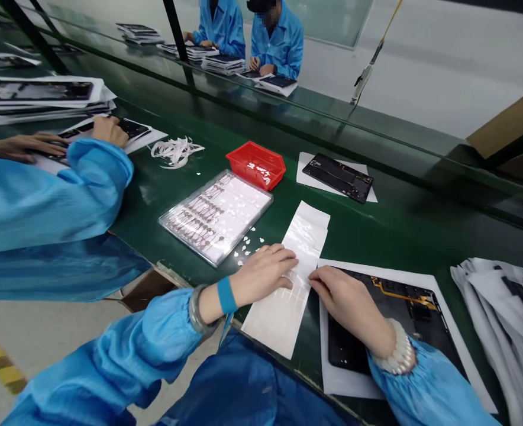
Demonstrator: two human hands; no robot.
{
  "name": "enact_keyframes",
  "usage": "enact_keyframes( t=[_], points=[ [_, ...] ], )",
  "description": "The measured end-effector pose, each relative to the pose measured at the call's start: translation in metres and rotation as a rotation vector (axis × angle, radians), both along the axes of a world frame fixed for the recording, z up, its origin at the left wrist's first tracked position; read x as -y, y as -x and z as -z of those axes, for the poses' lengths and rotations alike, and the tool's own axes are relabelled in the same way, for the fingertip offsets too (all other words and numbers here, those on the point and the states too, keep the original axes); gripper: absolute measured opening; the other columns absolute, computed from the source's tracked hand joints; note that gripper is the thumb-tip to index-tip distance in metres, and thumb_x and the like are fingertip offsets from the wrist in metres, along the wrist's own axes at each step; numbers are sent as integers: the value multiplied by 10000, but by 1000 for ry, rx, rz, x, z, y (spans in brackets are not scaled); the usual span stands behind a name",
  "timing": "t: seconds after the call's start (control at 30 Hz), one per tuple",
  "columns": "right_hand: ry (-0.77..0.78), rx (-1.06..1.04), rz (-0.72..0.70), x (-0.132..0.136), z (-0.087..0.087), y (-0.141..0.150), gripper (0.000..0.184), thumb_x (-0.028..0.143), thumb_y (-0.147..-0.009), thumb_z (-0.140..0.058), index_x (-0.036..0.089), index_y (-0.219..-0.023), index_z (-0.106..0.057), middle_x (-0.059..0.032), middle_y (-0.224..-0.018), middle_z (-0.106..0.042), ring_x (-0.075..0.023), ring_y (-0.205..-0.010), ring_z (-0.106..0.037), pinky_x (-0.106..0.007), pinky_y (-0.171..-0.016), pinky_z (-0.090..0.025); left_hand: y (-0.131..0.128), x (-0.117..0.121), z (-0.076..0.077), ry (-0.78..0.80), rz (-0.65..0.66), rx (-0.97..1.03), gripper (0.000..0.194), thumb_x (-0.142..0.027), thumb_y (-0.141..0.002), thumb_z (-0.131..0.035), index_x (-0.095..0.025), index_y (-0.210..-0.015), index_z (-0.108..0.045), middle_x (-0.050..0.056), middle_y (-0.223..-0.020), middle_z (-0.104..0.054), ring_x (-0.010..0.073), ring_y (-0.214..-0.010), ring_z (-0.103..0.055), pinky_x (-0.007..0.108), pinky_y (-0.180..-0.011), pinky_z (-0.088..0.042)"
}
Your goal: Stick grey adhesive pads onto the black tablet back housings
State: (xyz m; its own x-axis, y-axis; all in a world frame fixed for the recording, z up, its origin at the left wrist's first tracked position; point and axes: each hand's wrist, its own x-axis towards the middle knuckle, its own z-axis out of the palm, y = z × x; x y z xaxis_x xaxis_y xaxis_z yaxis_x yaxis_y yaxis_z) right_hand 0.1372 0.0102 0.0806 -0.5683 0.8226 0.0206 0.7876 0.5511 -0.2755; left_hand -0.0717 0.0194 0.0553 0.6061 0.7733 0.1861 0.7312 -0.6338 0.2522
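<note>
A long white sticker sheet (288,278) lies on the green bench in front of me. My left hand (264,273) rests flat on its middle with the fingers stretched out, pressing it down. My right hand (344,299) is at the sheet's right edge with its fingertips pinched together on the sheet; whatever they grip is too small to see. Under my right wrist lies a black device back panel (403,322) with a gold flex cable, on a white paper sheet (332,378).
A clear tray of small parts (217,216), a red bin (256,164) and a second black panel on paper (338,177) lie further back. Small white bits are scattered near the tray. A co-worker's blue sleeve (44,195) is at left; stacked wrapped panels (505,307) at right.
</note>
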Motion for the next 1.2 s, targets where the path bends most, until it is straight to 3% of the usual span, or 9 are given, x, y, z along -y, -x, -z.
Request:
enact_keyframes(
  t=[0.1,0.23,0.53,0.9,1.0,1.1,1.2],
  points=[
    [30,-32,26,-3,5,0,146,223,-918,-435,215,-892,-579,-22,-878,-652,-162,-795,-630,-281,-696,-464,-4,-11,3,77,-22,43,279,-353,-783,-719,-184,-987,-630,1,-1003,-627,171,-981,-524,291,-795,-334],
    [25,-71,50,-2,7,0,123,227,-918,-443,217,-902,-565,-11,-869,-637,-147,-791,-620,-260,-673,-458,-11,-15,3,67,-59,76,115,-278,-832,-675,-174,-799,-642,-19,-819,-637,157,-884,-534,303,-772,-293],
    [-104,69,47,-12,2,17,131,217,-900,-497,202,-972,-606,-31,-906,-643,-163,-773,-626,-267,-607,-424,-10,-19,3,6,-38,60,171,-277,-889,-597,-165,-772,-649,6,-797,-653,164,-854,-527,318,-748,-266],
    [-217,111,-4,-7,-2,22,218,207,-921,-431,177,-801,-610,-49,-783,-620,-155,-663,-575,-281,-570,-366,-11,-20,1,-17,-24,60,201,-277,-873,-618,-161,-710,-633,-1,-742,-633,159,-827,-547,311,-723,-278],
    [-72,-83,95,-2,-13,0,199,238,-907,-440,189,-808,-606,-38,-787,-629,-152,-707,-585,-262,-626,-407,-7,-19,-3,31,-22,60,212,-367,-836,-659,-164,-776,-642,3,-786,-643,170,-859,-563,310,-738,-293],
    [188,-394,344,3,-26,-39,198,356,-869,-504,205,-800,-611,-20,-775,-647,-147,-703,-592,-250,-654,-453,-6,-12,-11,11,-2,89,371,-467,-803,-658,-165,-1013,-610,37,-965,-644,200,-944,-560,323,-787,-321],
    [385,-583,594,12,-27,-69,277,465,-772,-601,192,-730,-617,-17,-708,-644,-148,-643,-579,-251,-606,-466,-19,-2,-17,-67,149,111,301,-398,-873,-598,-179,-1077,-572,47,-1050,-614,206,-990,-540,329,-811,-351]
  ],
)
